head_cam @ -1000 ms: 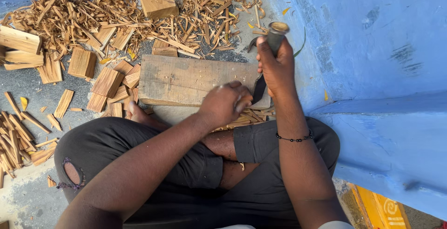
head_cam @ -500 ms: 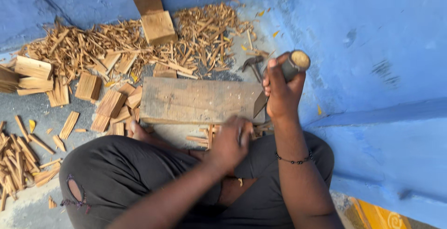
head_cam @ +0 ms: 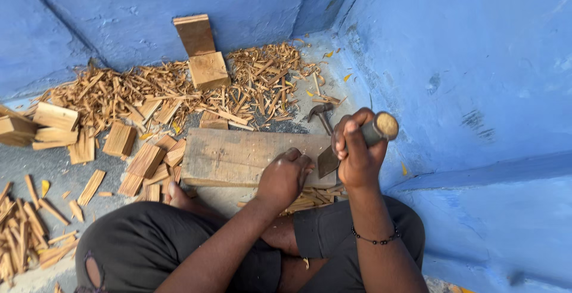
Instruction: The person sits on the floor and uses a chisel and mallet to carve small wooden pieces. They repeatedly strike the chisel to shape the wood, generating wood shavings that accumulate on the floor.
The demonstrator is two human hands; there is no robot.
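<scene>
A: Two hands at the near right end of the board (head_cam: 238, 157). Left hand (head_cam: 285, 177) curled knuckles-up on its edge, apparently pinching a thin stick there — hidden under the fingers, can't tell for sure. Right hand (head_cam: 356, 153) fisted tight round the handle of a chopping blade (head_cam: 329, 161).

B: Blade where?

A: Flat metal angled down, edge just beside the left fingers, nearly touching. Handle end pointing up and right.

B: Risk?

A: Probably a nicked fingertip, given so little gap between edge and fingers. Also possible: blade glancing off the board toward the knee right below. Board resting flat on the floor, could shift under a hit.

B: Arm pose?

A: Right forearm rising straight from the lap, wrist cocked, beaded bracelet (head_cam: 374, 237) showing. Left forearm crossing in from lower left, wrist bent down.

B: Around?

A: Heaps of split sticks (head_cam: 119, 93), a hammer (head_cam: 320, 114) beyond the board, blue walls (head_cam: 476, 61).
</scene>
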